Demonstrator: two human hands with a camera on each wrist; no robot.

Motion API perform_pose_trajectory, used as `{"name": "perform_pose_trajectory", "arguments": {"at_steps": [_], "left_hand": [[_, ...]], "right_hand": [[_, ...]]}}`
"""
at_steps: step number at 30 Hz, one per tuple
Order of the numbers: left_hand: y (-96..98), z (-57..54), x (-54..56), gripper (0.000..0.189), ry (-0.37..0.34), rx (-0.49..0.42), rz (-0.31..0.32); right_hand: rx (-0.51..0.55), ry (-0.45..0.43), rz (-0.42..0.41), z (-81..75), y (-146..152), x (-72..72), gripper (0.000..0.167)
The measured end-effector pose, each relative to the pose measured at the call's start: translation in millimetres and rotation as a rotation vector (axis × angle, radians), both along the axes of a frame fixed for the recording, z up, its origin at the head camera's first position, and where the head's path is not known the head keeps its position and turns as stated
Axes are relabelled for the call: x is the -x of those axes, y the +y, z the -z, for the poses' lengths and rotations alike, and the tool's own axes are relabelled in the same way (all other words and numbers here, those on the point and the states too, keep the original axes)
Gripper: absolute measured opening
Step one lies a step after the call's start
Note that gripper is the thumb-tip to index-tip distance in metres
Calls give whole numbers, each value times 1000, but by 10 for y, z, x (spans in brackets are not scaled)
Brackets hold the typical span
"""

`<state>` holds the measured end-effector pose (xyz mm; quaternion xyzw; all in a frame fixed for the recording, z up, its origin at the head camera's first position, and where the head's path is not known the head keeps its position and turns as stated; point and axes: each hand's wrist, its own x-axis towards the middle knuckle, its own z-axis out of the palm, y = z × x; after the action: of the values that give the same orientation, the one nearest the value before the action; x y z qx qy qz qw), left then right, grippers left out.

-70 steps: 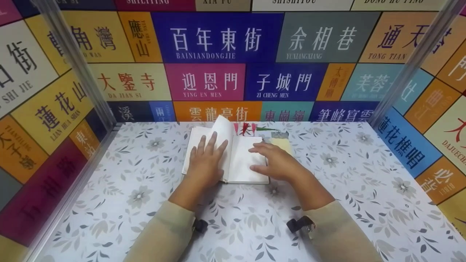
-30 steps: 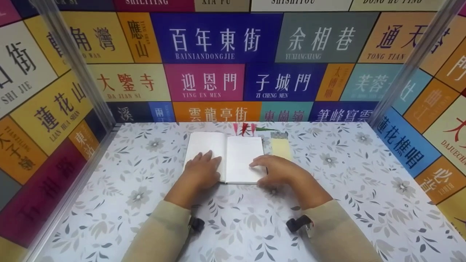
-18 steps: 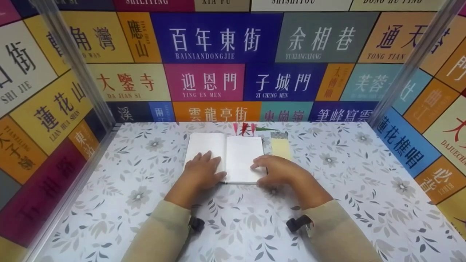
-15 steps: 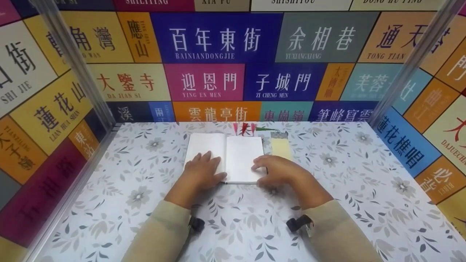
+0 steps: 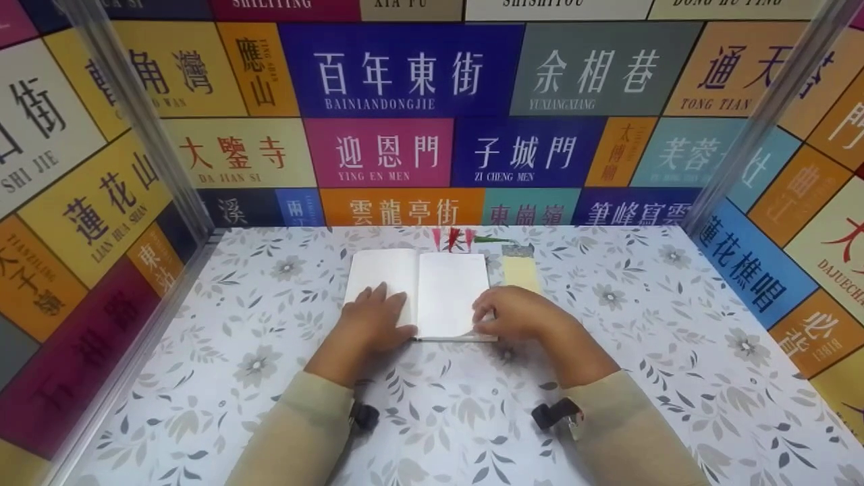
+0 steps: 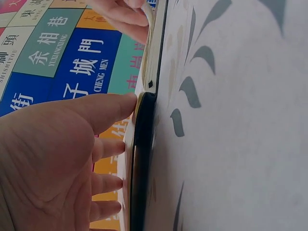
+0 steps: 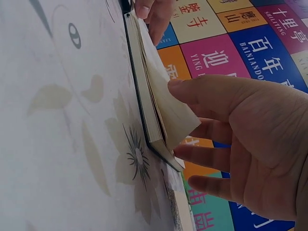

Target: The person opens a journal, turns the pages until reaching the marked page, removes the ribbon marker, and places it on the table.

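A small blank-paged notebook point(image 5: 451, 290) with a dark cover lies spread on the table. My left hand point(image 5: 374, 317) rests on its left page, fingers straight and thumb close to the spine; in the left wrist view the thumb and fingertips point(image 6: 111, 183) press along the page edge. At the lower right corner, my right hand point(image 5: 516, 314) has thumb and fingers curled around the edge of a page. The right wrist view shows that page point(image 7: 180, 115) bent up off the stack, between thumb and fingers.
Beyond the notebook lie red and pink tassels point(image 5: 453, 239) and a green strip point(image 5: 493, 239). A pale yellow piece with a grey end point(image 5: 518, 263) lies to its right. Lettered panels point(image 5: 398, 152) enclose the floral-covered table point(image 5: 270, 405).
The raised left page has come down flat. My left hand has drawn back toward the near edge, and my right hand has moved to the lower right corner, where a page now lifts.
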<state>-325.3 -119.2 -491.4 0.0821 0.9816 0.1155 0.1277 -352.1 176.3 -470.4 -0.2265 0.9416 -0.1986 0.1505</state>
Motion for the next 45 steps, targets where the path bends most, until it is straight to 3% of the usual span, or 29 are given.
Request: {"name": "perform_pose_trajectory", "arguments": {"at_steps": [7, 16, 23, 28, 39, 45], "left_hand": [[0, -2, -2, 83, 4, 8, 4], [3, -6, -9, 82, -2, -6, -1], [12, -16, -20, 82, -28, -34, -19], [12, -16, -22, 82, -35, -40, -26], [29, -26, -40, 92, -38, -60, -38], [53, -31, -52, 98, -1, -23, -16]], "right_hand": [[15, 43, -6, -18, -5, 10, 9], [21, 36, 39, -28, -15, 0, 10], [31, 93, -7, -20, -15, 10, 10], [41, 89, 11, -33, -17, 5, 10], [80, 273, -42, -149, -54, -32, 11], [100, 397, -71, -191, -92, -88, 14]]}}
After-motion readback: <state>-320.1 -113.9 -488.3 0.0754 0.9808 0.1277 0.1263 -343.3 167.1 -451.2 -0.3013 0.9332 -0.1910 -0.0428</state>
